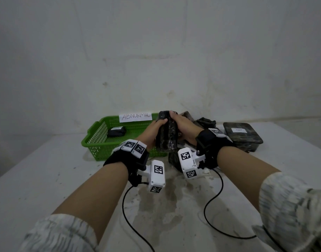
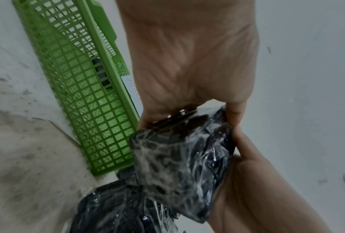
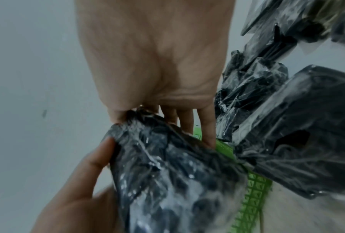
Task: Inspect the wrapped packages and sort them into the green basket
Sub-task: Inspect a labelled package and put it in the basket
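1. Package, dark and wrapped in clear film, is held upright above the table, in front of the basket's right end.
2. Left hand grasps its left side, thumb curled over the upper edge; in the left wrist view the fingers pinch its top.
3. Right hand grasps its right side, fingers curled over the top edge.
4. Basket, green and slotted, sits on the table left of the hands, with a paper label reading "ABNORMAL" on its far rim.
5. 1 small wrapped package lies inside the basket near its left end.
6. More wrapped packages are piled on the table behind and below the hands.
7. A flat wrapped box with a white sticker lies at the right of the pile.
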The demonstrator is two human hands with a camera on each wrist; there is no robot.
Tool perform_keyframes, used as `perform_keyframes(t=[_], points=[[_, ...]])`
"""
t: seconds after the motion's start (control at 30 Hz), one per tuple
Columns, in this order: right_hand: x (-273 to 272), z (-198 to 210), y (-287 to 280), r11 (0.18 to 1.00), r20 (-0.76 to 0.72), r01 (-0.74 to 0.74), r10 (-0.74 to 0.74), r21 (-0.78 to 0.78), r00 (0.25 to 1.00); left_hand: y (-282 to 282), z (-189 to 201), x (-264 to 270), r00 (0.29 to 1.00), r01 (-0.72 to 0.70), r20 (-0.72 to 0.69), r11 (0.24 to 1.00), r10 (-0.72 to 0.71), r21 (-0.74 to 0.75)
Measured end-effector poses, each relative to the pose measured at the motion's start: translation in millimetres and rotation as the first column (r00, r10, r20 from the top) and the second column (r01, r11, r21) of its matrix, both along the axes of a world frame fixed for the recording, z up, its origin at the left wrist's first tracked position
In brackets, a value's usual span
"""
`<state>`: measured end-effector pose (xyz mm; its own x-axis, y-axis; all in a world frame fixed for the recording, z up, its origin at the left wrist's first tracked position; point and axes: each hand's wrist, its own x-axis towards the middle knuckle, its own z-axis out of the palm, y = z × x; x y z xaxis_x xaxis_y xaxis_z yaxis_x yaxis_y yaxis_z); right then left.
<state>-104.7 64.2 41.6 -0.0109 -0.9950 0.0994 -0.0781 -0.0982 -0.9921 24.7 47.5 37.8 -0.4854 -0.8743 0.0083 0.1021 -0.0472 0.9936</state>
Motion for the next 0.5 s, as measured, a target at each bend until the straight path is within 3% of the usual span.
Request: perform_keyframes(t=[0.2, 0.37, 0.5], points=[[4, 3, -5, 0.978, -0.346, 0.16, -0.197, -0.132, 0.917, -4, 0, -4, 0.982, -0.099, 0.142, 0.977, 0.127, -0.191], [7, 1, -5, 0.95, -0.333, 0.21, -0.281, -0.232, 0.9, -4, 4, -9, 0.96, -0.168, 0.168, 0.942, 0.223, -0.292], [13, 1, -1, 0.971, -0.25, 0.131, -0.18, -0.2, 0.951, -9, 7, -8, 0.959, -0.224, 0.1, 0.929, 0.263, -0.296]])
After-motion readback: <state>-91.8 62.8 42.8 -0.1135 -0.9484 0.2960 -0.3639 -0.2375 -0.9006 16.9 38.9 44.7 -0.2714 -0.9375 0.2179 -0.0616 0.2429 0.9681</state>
